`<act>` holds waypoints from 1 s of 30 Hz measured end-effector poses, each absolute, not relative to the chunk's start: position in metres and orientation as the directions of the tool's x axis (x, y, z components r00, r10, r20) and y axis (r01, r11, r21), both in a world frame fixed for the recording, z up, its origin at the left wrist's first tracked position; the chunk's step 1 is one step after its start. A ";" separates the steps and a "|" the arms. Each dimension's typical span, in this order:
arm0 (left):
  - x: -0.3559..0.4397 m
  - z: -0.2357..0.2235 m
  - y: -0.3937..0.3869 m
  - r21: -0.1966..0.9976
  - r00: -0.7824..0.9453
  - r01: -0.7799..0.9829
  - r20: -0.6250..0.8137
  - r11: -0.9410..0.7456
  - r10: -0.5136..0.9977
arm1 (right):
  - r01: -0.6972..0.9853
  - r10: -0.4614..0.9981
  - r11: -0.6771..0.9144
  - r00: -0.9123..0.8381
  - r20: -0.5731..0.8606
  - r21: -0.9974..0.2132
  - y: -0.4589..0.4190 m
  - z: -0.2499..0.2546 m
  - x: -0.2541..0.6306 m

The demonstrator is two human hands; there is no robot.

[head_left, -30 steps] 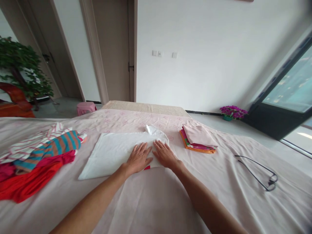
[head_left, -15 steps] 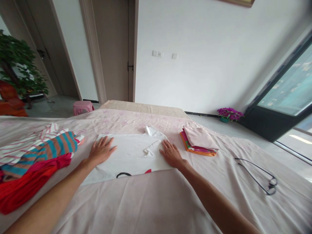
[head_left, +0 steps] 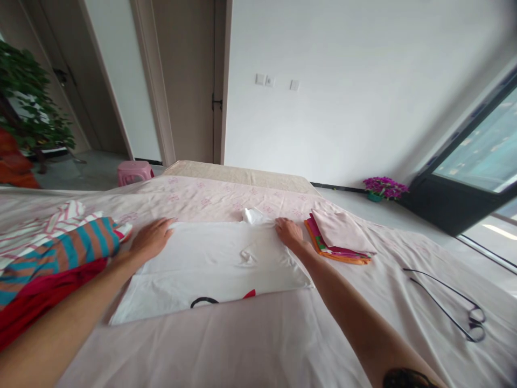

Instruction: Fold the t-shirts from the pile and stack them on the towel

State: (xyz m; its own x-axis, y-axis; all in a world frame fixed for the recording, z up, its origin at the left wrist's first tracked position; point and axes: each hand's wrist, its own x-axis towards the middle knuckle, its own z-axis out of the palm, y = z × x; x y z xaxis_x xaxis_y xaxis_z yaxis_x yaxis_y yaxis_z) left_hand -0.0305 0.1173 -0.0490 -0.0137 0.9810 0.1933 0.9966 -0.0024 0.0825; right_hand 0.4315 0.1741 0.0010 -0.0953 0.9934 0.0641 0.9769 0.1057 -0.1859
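A white T-shirt (head_left: 214, 258) lies folded in a long strip across the bed-like surface, with a black curve and a red patch of print showing at its near edge. My left hand (head_left: 152, 238) is at its far left corner, fingers together and closed on the cloth. At the far right edge, near a bunched bit of white fabric, my right hand (head_left: 289, 233) has its fingers curled onto the shirt. Part of each hand's fingertips is hidden by the hand itself.
Left of the shirt is a loose heap of striped and red clothes (head_left: 68, 253). A folded stack (head_left: 343, 234) sits to the right, close to my right hand, with eyeglasses (head_left: 448, 302) beyond it. A pink stool (head_left: 135, 172) stands past the pale cover (head_left: 226, 345).
Both hands have gone from lying flat on the shirt to its far corners, the left moving outward and the fingers closing. The shirt's near part is more in view.
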 end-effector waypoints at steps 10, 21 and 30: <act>-0.041 -0.035 0.143 0.104 -0.099 0.991 0.141 0.085 0.985 | 0.940 1.000 0.006 -0.013 -0.016 -0.342 0.243 -0.002 0.375; -0.047 -0.010 0.081 0.365 -0.052 0.929 0.282 -0.057 0.958 | 0.558 0.946 0.323 -0.202 0.253 -0.764 0.176 0.027 0.425; -0.031 -0.021 0.006 0.392 0.140 0.896 0.196 -0.208 0.971 | 0.811 0.898 0.437 -0.413 0.149 -0.389 0.085 0.000 0.459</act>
